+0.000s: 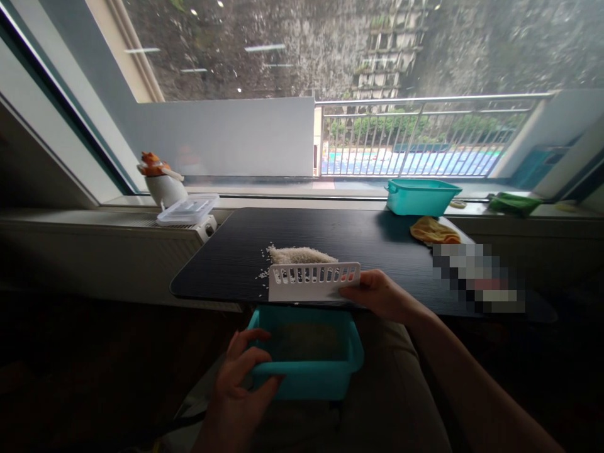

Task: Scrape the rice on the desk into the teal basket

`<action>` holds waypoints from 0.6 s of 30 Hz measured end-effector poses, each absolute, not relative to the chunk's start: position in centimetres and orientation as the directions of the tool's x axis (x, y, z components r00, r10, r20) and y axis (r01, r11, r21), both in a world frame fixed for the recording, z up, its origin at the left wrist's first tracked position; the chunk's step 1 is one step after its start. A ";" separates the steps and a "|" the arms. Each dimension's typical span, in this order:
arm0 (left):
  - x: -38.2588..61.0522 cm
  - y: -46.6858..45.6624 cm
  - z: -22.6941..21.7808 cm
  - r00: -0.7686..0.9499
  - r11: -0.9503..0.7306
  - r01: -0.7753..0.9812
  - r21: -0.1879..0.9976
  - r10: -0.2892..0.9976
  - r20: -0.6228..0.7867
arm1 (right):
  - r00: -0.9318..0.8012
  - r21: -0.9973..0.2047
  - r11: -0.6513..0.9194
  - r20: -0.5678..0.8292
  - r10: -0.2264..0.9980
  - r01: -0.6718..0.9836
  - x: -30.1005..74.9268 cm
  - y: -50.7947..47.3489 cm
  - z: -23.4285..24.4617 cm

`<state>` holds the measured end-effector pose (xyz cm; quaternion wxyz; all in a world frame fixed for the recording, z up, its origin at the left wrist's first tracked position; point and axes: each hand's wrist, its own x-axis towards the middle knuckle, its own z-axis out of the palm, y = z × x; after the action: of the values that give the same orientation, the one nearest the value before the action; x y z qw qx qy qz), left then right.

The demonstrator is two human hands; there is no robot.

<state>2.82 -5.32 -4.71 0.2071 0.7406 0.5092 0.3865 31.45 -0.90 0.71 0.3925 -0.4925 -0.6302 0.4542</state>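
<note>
My right hand (372, 292) pinches the right end of a white slotted plastic panel (302, 291), which stands on its long edge near the front of the black table (292, 223). Right behind the panel lies a heap of white rice (302, 254), with loose grains scattered to its left. Below the table's front edge, over my lap, is a teal plastic bin (306, 380). My left hand (245, 371) grips the bin's left rim, fingers inside and thumb on the near side. Some pale contents show dimly at the bottom of the bin.
A second teal bin (422, 196) stands at the back right by the window, beside a folded yellow cloth (434, 231). A clear plastic lid (189, 209) and a white pot (165, 189) sit at the left. Further right lies a green packet (514, 203).
</note>
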 end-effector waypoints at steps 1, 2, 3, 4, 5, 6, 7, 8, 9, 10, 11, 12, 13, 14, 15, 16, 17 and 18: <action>2.8 -5.4 -4.7 0.182 -0.395 0.592 0.702 0.914 0.361 | -0.198 -0.959 0.109 0.057 0.979 0.263 31.4 -0.9 0.7; 2.9 -5.4 -4.6 0.183 -0.400 0.587 0.704 0.913 0.366 | -0.187 -0.958 0.110 0.061 0.980 0.266 31.4 -0.8 0.6; 2.9 -5.4 -4.7 0.181 -0.404 0.579 0.708 0.911 0.371 | -0.179 -0.957 0.106 0.058 0.982 0.271 31.4 -0.8 0.6; 2.9 -5.5 -4.8 0.179 -0.405 0.572 0.713 0.910 0.373 | -0.181 -0.956 0.098 0.049 0.982 0.276 31.4 -0.8 0.6; 2.8 -5.5 -4.8 0.178 -0.406 0.567 0.717 0.910 0.374 | -0.192 -0.956 0.090 0.036 0.981 0.279 31.3 -0.9 0.5; 2.8 -5.5 -4.9 0.177 -0.402 0.567 0.719 0.912 0.371 | -0.208 -0.956 0.083 0.024 0.978 0.281 31.3 -1.0 0.6; 2.8 -5.5 -4.9 0.176 -0.396 0.572 0.718 0.915 0.364 | -0.225 -0.956 0.080 0.015 0.974 0.281 31.3 -1.0 0.6; 2.8 -5.4 -4.8 0.175 -0.391 0.580 0.715 0.917 0.360 | -0.238 -0.957 0.080 0.011 0.971 0.280 31.3 -1.1 0.6; 2.8 -5.4 -4.8 0.177 -0.389 0.589 0.709 0.918 0.356 | -0.247 -0.957 0.081 0.011 0.969 0.278 31.3 -1.2 0.6; 2.8 -5.4 -4.7 0.179 -0.388 0.596 0.703 0.918 0.355 | -0.247 -0.958 0.083 0.013 0.969 0.276 31.4 -1.2 0.6; 2.9 -5.4 -4.6 0.181 -0.391 0.598 0.700 0.916 0.357 | -0.234 -0.958 0.086 0.021 0.972 0.274 31.4 -1.1 0.6; 2.9 -5.4 -4.6 0.182 -0.397 0.594 0.700 0.913 0.364 | -0.215 -0.958 0.089 0.030 0.976 0.273 31.4 -1.0 0.5; 2.9 -5.4 -4.5 0.183 -0.406 0.586 0.701 0.910 0.373 | -0.193 -0.958 0.091 0.038 0.980 0.272 31.4 -0.9 0.4; 2.9 -5.4 -4.6 0.180 -0.410 0.579 0.705 0.907 0.380 | -0.176 -0.958 0.091 0.044 0.983 0.272 31.5 -0.8 0.3; 3.0 -5.5 -4.6 0.177 -0.410 0.576 0.707 0.907 0.382 | -0.168 -0.958 0.090 0.045 0.985 0.273 31.4 -0.8 0.3; 3.0 -5.5 -4.7 0.178 -0.409 0.575 0.709 0.908 0.380 | -0.175 -0.958 0.086 0.039 0.984 0.274 31.4 -0.8 0.3; 2.9 -5.5 -4.7 0.179 -0.407 0.578 0.708 0.909 0.377 | -0.191 -0.958 0.082 0.029 0.981 0.274 31.4 -0.9 0.3; 2.9 -5.5 -4.7 0.186 -0.406 0.584 0.703 0.910 0.370 | -0.212 -0.959 0.079 0.020 0.977 0.274 31.3 -1.0 0.4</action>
<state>2.89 -5.51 -4.73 0.2084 0.7415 0.5038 0.3911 31.33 -0.95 0.37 0.3819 -0.4984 -0.6274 0.4607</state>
